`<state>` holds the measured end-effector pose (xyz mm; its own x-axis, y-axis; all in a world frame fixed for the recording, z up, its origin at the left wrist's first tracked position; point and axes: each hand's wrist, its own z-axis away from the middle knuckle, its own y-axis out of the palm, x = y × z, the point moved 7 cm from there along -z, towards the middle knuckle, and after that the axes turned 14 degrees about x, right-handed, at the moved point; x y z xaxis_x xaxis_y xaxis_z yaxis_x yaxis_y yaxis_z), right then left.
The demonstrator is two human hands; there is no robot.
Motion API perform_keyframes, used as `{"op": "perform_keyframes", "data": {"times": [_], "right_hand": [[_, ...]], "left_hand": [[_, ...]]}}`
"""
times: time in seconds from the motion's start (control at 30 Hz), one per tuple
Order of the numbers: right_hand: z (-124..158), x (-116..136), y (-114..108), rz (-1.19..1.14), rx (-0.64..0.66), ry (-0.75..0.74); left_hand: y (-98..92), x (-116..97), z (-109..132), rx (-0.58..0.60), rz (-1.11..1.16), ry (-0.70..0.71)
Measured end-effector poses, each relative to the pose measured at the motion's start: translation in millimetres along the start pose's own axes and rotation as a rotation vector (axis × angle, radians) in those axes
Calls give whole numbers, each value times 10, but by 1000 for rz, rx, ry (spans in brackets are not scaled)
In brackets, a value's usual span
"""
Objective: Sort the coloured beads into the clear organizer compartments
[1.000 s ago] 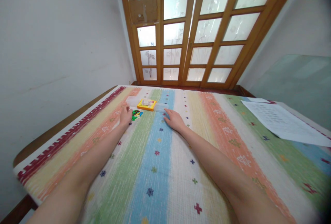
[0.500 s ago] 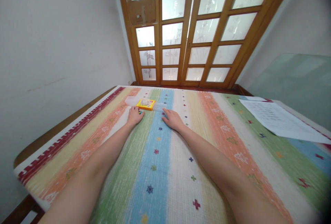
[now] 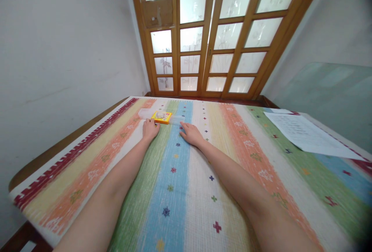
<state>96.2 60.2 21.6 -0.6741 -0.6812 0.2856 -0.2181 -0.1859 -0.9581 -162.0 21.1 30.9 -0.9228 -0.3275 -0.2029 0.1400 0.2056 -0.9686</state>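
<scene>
My left hand [image 3: 150,128] lies palm down on the striped cloth, fingers curled over a small pile of coloured pieces, which it hides. Just beyond its fingertips is a yellow box [image 3: 161,117], which rests on a clear plastic tray [image 3: 178,119]. My right hand [image 3: 190,133] lies flat with its fingers stretched out. Its fingertips touch the tray's near right end. Both forearms reach far across the table.
The striped cloth [image 3: 232,159] covers the whole table. A printed sheet of paper [image 3: 302,133] lies at the right edge. A white wall runs along the left. Wooden glazed doors [image 3: 203,38] stand behind the table's far end.
My left hand slid right from beside the coloured pieces and now covers them. My right hand stayed at the tray's end. The camera shifted slightly.
</scene>
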Motion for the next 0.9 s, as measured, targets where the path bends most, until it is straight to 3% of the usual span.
{"op": "perform_keyframes", "data": {"times": [0.13,0.23,0.33,0.6,0.9], "right_hand": [[-10,-21,-3,3,-6,-7],[-26,-50,-17,-5,-31,-9],[-78,-68,-29,-17,-49,-16],[-280,-112,-1,-1,-51,60],[-209,-91,-23,-9,-69,37]], "left_hand": [[-49,-216,89,-26,-46,173],[-18,-422,160,24,-53,349],[6,-525,195,78,-28,433],[11,-533,181,96,-56,474],[8,-521,185,90,-77,427]]}}
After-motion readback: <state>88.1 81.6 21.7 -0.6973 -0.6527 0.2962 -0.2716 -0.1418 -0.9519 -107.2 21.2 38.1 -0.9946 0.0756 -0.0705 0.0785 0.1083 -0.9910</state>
